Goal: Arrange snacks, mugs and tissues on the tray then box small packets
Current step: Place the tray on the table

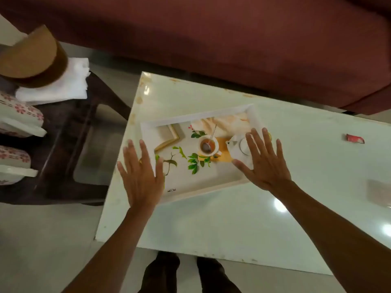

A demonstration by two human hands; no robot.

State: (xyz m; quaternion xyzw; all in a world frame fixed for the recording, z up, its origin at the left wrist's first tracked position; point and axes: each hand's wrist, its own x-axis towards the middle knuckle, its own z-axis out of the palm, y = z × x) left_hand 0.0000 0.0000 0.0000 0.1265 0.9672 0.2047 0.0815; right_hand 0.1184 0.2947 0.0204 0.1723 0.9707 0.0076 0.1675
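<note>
A white rectangular tray (198, 182) with a printed picture of a teacup, teapot and leaves lies on the white table (222, 225); nothing stands on it. My left hand (140, 176) is spread flat over the tray's left end, fingers apart, holding nothing. My right hand (265, 161) hovers spread over the tray's right end, also holding nothing. A small red packet (355, 138) lies on the table far to the right. A stack of white tissues (57, 83) rests on the dark side table at the left, partly under a brown round container (31, 58).
A dark red sofa (211, 39) runs along the far side of the table. A dark glass-topped side table (69, 149) at the left carries white mugs with pink flowers (19, 115). A blurred pale object (378, 192) sits at the right edge. My feet show below the table's near edge.
</note>
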